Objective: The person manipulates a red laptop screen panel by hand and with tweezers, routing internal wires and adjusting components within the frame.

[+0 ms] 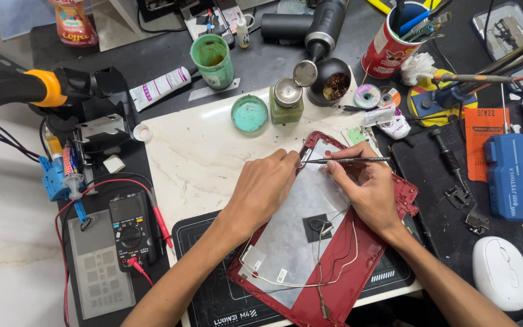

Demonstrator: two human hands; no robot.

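A red laptop lid shell (358, 260) lies tilted on the white work slab (195, 151), its silver inner foil and thin white cables showing. My left hand (264, 188) rests on the foil, fingertips pinched at the shell's top corner. My right hand (364, 188) grips a thin metal tool (346, 160), a pair of tweezers or a probe, held level with its tip at that same corner, close to the left fingertips.
A multimeter (129, 227) with red leads lies left. At the back stand a green cup (213, 60), a green lid (249, 113), a solder-tip cleaner (331, 85) and a red tool cup (394, 42). Right: a blue tool case (508, 175), a white mouse (502, 272).
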